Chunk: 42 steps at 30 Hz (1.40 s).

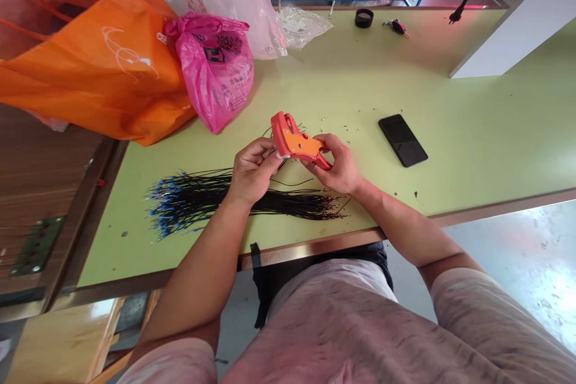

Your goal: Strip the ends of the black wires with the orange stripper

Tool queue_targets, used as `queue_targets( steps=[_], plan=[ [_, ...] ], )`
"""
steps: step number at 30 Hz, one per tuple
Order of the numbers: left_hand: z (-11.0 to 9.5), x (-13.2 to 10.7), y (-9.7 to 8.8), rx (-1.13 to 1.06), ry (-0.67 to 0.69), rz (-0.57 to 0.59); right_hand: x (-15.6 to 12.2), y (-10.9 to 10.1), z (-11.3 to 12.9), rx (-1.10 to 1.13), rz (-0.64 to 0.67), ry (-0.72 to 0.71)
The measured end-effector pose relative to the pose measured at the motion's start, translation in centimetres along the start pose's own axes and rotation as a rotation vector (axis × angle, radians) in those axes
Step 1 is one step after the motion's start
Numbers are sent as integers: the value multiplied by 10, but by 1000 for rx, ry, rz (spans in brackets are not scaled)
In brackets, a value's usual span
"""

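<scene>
My right hand (339, 165) is wrapped round the handles of a red and orange wire stripper (302, 145), held above the table with its head to the left. My left hand (254, 171) is pinched closed right beside the stripper's head, on a thin black wire (292, 184) that shows only in part. The wire's end at the jaws is hidden by fingers and tool. Below both hands lies a thick bundle of black wires (288, 203), blue-tipped ends at the left and reddish ends at the right. My left forearm passes over part of it.
A black phone (402, 140) lies on the green table (472, 132) to the right. Small scraps dot the tabletop. A pink plastic bag (216, 72) and an orange bag (112, 66) stand at the left. Keys (398, 26), a black ring-shaped object (364, 18) and a white post (508, 24) are farther back.
</scene>
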<state>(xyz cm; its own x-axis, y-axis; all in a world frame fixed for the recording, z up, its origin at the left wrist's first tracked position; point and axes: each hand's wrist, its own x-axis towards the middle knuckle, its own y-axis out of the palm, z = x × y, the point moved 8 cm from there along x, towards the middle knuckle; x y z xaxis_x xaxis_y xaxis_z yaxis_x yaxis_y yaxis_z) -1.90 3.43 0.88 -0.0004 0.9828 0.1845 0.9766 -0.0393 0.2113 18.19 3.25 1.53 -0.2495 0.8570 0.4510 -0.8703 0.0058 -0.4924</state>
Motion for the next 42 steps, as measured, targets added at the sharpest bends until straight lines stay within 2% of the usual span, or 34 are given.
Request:
queue_targets(
  steps=[5,8,12,19,23,29,32,37,42],
  plan=[
    [0,-3,1,45,-33,23,1,-2,-2,56,-20,40],
    [0,-1,2,48,-42,19,0,-1,-1,47,-10,-1],
    [1,1,4,-50,-64,10,0,-1,2,-36,0,-72],
    [3,0,1,-122,-129,-70,0,0,15,-168,32,-189],
    [4,-1,5,-167,-170,-21,-1,2,17,-153,52,-238],
    [15,-6,11,-61,-286,74,-8,4,38,15,80,-469],
    [14,-7,14,-8,-242,97,-11,9,43,5,125,-489],
    [15,-7,14,117,-181,102,-11,18,37,-68,190,-402],
    [13,-6,5,313,-48,42,-12,18,37,-77,186,-425]
  ],
)
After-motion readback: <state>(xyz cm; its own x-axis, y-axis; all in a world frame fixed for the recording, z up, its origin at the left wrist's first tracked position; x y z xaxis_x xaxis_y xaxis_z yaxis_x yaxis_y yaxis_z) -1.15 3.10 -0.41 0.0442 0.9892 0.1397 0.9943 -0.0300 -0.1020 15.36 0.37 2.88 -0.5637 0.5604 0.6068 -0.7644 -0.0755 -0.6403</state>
